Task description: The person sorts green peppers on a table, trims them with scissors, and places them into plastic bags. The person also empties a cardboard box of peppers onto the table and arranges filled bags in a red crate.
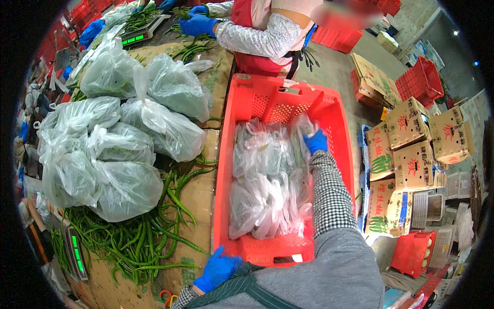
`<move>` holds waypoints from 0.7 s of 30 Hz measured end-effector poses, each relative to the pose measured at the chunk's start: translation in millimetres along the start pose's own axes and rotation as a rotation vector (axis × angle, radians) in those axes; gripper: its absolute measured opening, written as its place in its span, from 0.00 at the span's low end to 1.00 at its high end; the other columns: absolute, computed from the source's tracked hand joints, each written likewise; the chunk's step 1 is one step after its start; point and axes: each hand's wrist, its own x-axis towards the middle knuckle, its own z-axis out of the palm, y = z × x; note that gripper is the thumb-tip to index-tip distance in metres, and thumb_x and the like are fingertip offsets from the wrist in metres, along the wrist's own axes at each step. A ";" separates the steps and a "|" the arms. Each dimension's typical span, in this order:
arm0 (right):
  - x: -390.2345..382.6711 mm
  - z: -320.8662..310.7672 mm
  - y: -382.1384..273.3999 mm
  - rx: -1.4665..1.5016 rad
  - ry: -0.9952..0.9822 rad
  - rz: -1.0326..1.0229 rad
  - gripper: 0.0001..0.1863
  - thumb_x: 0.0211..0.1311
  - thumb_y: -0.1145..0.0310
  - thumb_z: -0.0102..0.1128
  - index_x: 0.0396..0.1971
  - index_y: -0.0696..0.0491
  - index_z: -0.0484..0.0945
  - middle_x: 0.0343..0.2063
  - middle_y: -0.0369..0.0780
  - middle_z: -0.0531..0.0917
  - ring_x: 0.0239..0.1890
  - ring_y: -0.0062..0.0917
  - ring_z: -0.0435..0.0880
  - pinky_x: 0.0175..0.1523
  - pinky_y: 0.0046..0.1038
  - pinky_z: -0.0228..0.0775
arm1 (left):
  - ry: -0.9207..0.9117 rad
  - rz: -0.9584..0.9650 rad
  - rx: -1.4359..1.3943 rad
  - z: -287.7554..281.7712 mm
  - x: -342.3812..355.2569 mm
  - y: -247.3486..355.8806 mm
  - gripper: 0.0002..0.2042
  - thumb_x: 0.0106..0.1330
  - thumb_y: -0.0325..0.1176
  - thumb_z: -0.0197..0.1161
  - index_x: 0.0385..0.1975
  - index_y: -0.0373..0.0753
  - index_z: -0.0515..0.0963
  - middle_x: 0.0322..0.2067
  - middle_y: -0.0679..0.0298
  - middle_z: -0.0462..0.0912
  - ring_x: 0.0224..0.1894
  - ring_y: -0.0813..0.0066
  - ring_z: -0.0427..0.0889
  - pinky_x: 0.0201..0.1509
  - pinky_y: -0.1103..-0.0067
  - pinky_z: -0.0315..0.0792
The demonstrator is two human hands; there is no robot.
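My right hand (315, 141), in a blue glove, reaches into a red plastic crate (222, 206). Its fingers are closed on a clear plastic bag (302, 125) along the crate's right side. More filled bags (267, 190) lie in the crate, knotted tops upward, with dark green contents dimly showing through. My left hand (218, 270), also blue-gloved, is by the crate's near left corner. It holds nothing, and its fingers are apart. Whether it touches the rim I cannot tell.
Left of the crate, filled bags (128, 180) and loose green chili peppers (134, 242) cover a cardboard-topped table beside a scale (77, 252). A co-worker (267, 36) in blue gloves handles peppers ahead. Cardboard boxes (411, 159) and red crates (422, 80) stand at right.
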 end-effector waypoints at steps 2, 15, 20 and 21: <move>-20.4 24.9 -12.7 0.074 -0.053 0.243 0.37 0.45 0.54 0.65 0.54 0.58 0.66 0.45 0.54 0.76 0.48 0.44 0.76 0.49 0.36 0.70 | 0.033 -0.089 -0.252 69.8 -37.1 -9.7 0.10 0.61 0.33 0.51 0.39 0.49 0.77 0.23 0.65 0.77 0.27 0.73 0.77 0.61 0.63 0.59; -54.2 -104.7 -96.4 0.731 -0.468 -0.335 0.15 0.54 0.66 0.60 0.39 0.59 0.78 0.32 0.37 0.81 0.35 0.20 0.76 0.43 0.25 0.70 | -0.007 -0.079 -0.179 -32.1 14.8 12.7 0.09 0.61 0.39 0.51 0.28 0.45 0.77 0.23 0.61 0.78 0.29 0.64 0.78 0.62 0.60 0.56; -100.5 -207.3 -219.4 0.866 -0.478 -0.469 0.15 0.52 0.69 0.64 0.40 0.58 0.77 0.35 0.35 0.80 0.37 0.18 0.77 0.45 0.22 0.69 | 0.073 -0.034 -0.226 -41.5 18.8 18.2 0.15 0.63 0.45 0.50 0.21 0.43 0.77 0.17 0.59 0.74 0.26 0.62 0.76 0.61 0.61 0.56; -114.0 -222.8 -256.1 0.883 -0.476 -0.526 0.15 0.52 0.68 0.63 0.40 0.58 0.78 0.35 0.35 0.80 0.38 0.18 0.77 0.45 0.22 0.69 | 0.068 -0.038 -0.217 -40.6 17.6 16.5 0.15 0.63 0.46 0.51 0.23 0.44 0.77 0.19 0.60 0.75 0.28 0.63 0.77 0.61 0.61 0.57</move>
